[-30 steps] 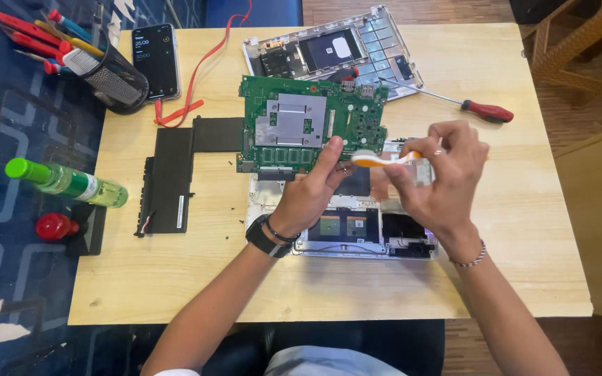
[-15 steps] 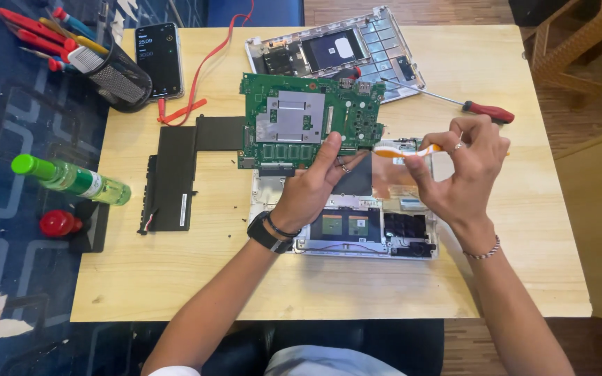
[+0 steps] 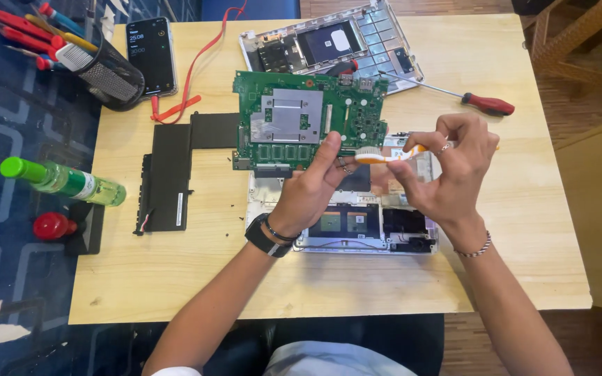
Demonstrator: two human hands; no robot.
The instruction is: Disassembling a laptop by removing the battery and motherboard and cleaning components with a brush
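Smartphone point(image 3: 151, 56): dark, flat beside the mesh cup.
Mesh cup point(image 3: 106, 80): black, holding tools.
Screwdriver point(image 3: 454, 94): red handle, lying on the wooden table point(image 3: 175, 278).
Battery point(image 3: 175, 170): black, flat, L-shaped.
Green bottle point(image 3: 64, 181): lying off the table's edge.

The table point(image 3: 175, 278) was pale, matt wood with visible grain. The circuit board point(image 3: 308, 125) looked like glossy green laminate with a dull silver metal plate in the middle. At its 3 o'clock, the toothbrush point(image 3: 388, 154) was shiny orange-and-white plastic. The screwdriver point(image 3: 447, 94) at 2 o'clock had a bright metal shaft and red plastic grip.
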